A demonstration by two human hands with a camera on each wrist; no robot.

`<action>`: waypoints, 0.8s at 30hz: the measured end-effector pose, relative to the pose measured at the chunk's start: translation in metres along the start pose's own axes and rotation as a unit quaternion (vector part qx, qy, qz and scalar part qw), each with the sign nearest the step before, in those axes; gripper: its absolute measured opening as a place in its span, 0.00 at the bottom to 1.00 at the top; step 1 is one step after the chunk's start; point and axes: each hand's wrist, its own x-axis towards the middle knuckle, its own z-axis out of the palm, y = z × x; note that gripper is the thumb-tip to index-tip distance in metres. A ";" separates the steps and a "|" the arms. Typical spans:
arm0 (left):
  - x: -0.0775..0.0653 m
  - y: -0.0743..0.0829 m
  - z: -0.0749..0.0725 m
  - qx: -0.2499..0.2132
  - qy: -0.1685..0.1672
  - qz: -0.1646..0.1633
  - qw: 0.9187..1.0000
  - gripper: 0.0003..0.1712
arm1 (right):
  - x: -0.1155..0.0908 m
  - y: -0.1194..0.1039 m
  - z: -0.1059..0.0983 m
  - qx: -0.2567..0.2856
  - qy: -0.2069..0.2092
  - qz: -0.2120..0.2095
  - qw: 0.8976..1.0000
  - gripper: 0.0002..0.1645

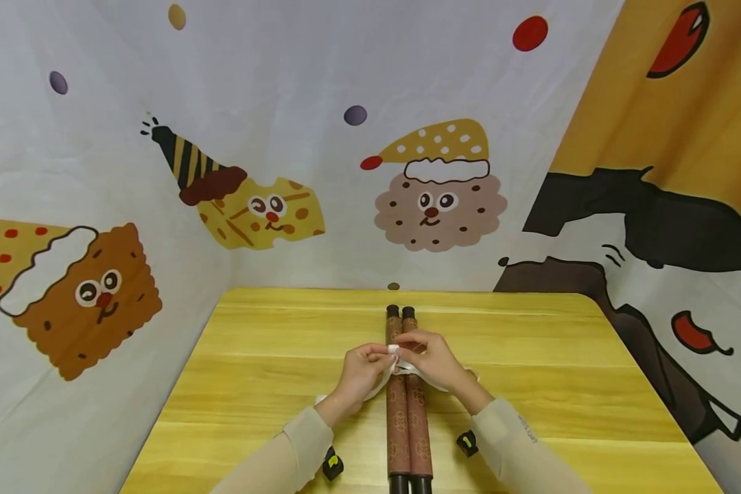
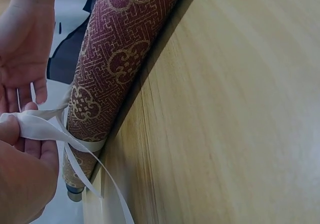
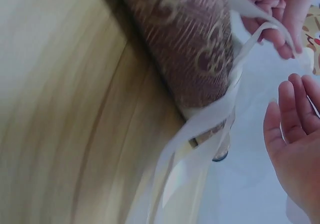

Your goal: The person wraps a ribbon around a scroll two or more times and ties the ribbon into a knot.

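Observation:
Two rolled scrolls in brown-red patterned cloth with dark end knobs lie side by side on the table, pointing away from me. A white ribbon passes around them near their far part, and its loose tails hang down beside the cloth. My left hand pinches the ribbon between thumb and fingers just above the scrolls. Close to it is my right hand, its fingers loosely extended with no ribbon between them in the right wrist view. In the head view the right fingertips overlap the held ribbon.
The wood-grain table has rounded far corners. Small black objects with yellow marks show beside the left forearm and the right forearm. Behind the table hangs a white cloth printed with cartoon biscuits and cheese.

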 end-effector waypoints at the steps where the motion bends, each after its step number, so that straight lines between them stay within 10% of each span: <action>1: 0.000 0.000 0.000 0.002 -0.002 0.004 1.000 0.14 | 0.000 0.000 0.001 0.017 -0.004 0.006 1.000 0.17; 8: 0.001 0.000 -0.003 0.011 -0.022 0.009 1.000 0.10 | 0.001 0.004 0.005 0.064 -0.010 0.007 0.998 0.11; 12: 0.008 0.005 -0.012 0.069 -0.054 0.067 0.994 0.09 | 0.002 0.006 0.006 0.054 0.000 0.005 0.999 0.08; 16: 0.016 0.014 -0.026 0.165 -0.053 0.136 0.975 0.13 | 0.002 0.003 0.006 0.048 0.014 0.017 0.999 0.06; 24: 0.026 0.019 -0.039 0.353 -0.090 0.137 0.921 0.26 | -0.007 -0.028 -0.003 0.058 0.008 0.031 0.998 0.08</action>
